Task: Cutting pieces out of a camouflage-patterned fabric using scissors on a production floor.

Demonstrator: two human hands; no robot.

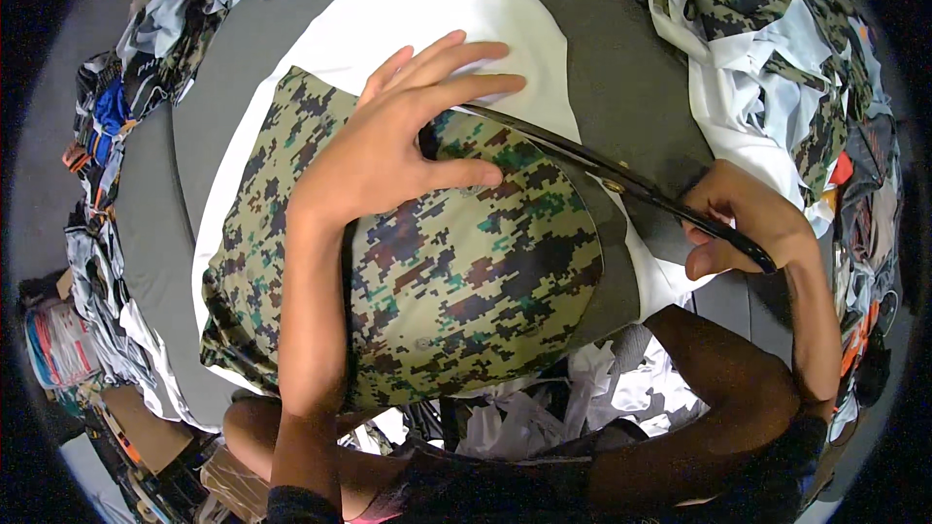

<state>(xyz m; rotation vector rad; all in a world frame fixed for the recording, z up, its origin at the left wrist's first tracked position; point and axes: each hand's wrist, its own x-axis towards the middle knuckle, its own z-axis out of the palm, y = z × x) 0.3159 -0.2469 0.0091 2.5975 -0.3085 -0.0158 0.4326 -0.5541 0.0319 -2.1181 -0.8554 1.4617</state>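
On the grey table (621,87) amid scrap heaps (777,49) — left hand (388,150) flat, released, right hand (752,218) grasping scissors (602,170)

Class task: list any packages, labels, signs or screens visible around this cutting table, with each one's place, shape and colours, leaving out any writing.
Packet: far left edge, beside the scrap heap; a soft bundle, white with red and blue; what it holds is too blurred to tell.
Cardboard box: lower left, below the table edge; brown, flat-sided.
No label, sign or screen shows.
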